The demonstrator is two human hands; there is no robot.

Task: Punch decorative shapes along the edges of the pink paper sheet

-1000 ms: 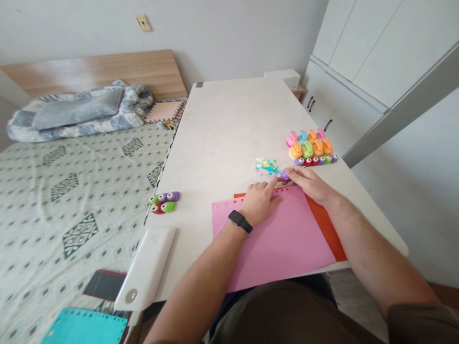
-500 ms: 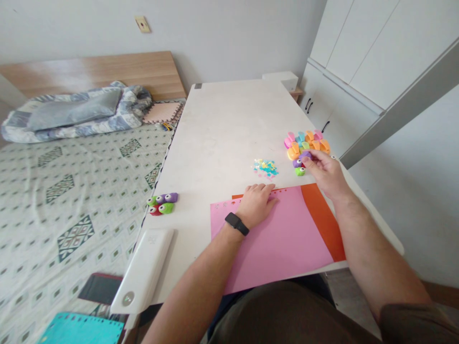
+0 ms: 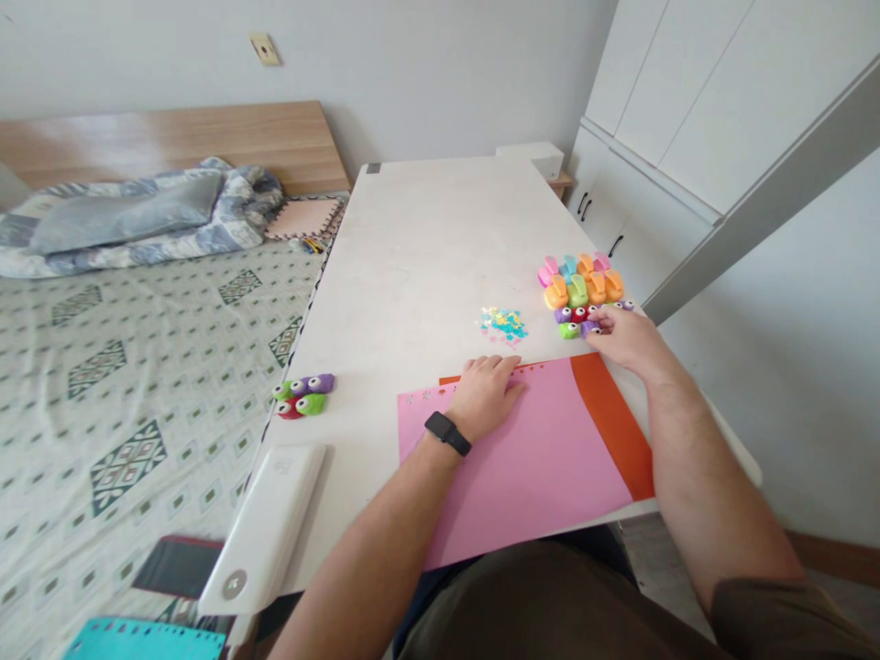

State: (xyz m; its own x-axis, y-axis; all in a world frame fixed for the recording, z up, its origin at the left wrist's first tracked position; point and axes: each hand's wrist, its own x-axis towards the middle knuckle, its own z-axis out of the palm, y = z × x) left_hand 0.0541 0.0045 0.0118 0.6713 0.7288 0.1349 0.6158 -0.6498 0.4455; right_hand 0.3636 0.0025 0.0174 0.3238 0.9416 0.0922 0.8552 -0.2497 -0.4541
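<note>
Right hand [image 3: 629,341] has lowered, pinching purple punch [image 3: 587,328].

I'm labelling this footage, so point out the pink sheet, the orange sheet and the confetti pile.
Pink sheet [image 3: 536,463]: head view, bare middle of the paper.
Orange sheet [image 3: 615,423]: head view, uncovered strip along its right side.
Confetti pile [image 3: 505,323]: head view, middle of the pile.
</note>
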